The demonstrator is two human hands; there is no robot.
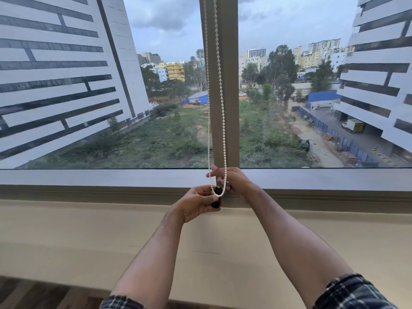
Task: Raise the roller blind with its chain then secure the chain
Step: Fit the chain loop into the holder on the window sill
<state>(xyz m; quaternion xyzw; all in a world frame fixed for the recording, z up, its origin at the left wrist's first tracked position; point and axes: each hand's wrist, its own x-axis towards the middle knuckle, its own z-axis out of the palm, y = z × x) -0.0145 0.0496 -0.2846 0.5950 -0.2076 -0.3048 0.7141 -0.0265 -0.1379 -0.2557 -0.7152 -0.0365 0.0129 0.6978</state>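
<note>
A white bead chain (219,90) hangs as a loop in front of the window's central post (229,85). No blind fabric shows; both panes are uncovered. The loop's bottom (218,194) rests against a small black holder (215,202) at the base of the post. My left hand (196,202) cups and grips this black holder from the left. Just above it, my right hand (234,179) pinches the chain's lower end, one finger pointing left across the strands. Both hands almost touch.
A grey window sill (89,177) runs across below the glass, with a beige ledge (89,230) under it. Dark wooden floor (33,293) shows at the bottom left. Buildings and a green lot lie outside.
</note>
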